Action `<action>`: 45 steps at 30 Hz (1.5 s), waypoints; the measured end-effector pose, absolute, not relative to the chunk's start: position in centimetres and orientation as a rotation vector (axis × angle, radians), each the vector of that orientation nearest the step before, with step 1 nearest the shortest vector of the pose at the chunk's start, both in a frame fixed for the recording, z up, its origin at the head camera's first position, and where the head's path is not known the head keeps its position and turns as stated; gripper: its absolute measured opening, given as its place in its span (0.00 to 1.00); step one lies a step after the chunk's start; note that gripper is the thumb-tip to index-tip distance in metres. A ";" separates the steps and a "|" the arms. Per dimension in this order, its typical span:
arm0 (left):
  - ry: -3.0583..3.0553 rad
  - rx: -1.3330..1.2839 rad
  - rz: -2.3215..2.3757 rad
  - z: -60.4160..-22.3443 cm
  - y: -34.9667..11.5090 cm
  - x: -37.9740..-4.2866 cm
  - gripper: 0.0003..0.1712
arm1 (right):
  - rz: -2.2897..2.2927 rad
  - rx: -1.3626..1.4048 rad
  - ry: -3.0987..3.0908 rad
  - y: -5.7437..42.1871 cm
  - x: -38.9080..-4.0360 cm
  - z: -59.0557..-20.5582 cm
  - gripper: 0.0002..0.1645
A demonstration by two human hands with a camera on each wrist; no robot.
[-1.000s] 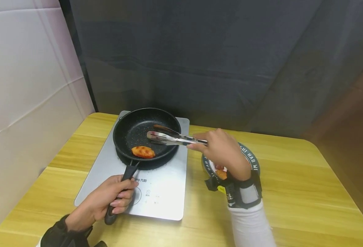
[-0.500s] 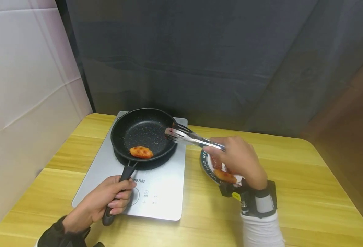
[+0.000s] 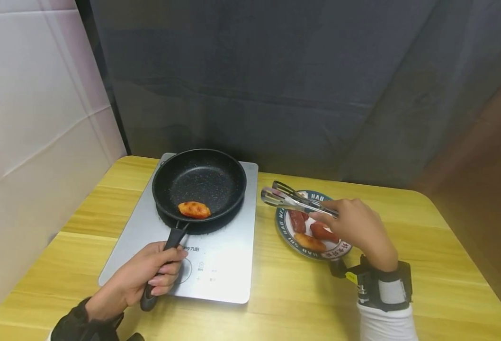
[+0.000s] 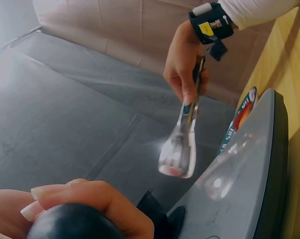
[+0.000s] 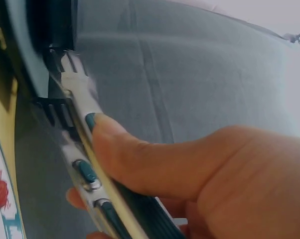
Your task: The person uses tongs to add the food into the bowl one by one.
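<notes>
My left hand grips the black handle of the frying pan, which sits on a silver induction cooktop. One browned piece that looks like a chicken wing lies in the pan near the handle. In my right hand I hold metal tongs, their tips parted with nothing between them. The tongs hang over the left rim of a plate with dark patterned edging. Several reddish pieces of meat lie on that plate. In the right wrist view, my thumb presses the tongs.
The yellow wooden table carries everything. A dark grey curtain hangs along its back edge, a white cloth wall stands at the left, and a brown panel at the right.
My right hand has moved right with the tongs, from above the pan to over the plate, so more of the plate's meat shows. My left hand keeps its hold on the pan handle.
</notes>
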State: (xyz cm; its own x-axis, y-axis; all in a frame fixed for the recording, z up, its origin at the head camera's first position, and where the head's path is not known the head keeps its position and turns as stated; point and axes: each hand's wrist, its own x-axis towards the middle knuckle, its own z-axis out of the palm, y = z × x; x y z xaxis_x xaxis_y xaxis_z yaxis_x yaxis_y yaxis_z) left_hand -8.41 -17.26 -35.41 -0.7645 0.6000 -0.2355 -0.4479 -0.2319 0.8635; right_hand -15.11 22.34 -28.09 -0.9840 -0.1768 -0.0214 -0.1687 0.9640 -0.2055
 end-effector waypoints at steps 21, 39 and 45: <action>1.357 0.167 2.035 -35.3 -17.2 -8.4 0.09 | -0.161 -0.227 3.007 25.2 -13.6 -28.6 0.30; 1.338 0.154 2.035 -35.6 -17.3 -8.3 0.07 | -0.135 -0.101 2.914 25.9 -12.9 -28.3 0.41; 1.344 0.154 2.024 -35.5 -17.3 -8.4 0.08 | -0.135 -0.067 2.917 25.6 -12.9 -28.6 0.39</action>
State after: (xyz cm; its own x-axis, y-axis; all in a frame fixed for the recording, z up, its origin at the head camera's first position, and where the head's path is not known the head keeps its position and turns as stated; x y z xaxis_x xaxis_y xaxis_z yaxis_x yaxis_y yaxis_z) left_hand -8.41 -17.33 -35.52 -0.7533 0.6014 -0.2662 -0.4785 -0.2236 0.8492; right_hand -12.87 25.57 -28.65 -0.9747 -0.0553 -0.2167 -0.0351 0.9948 -0.0961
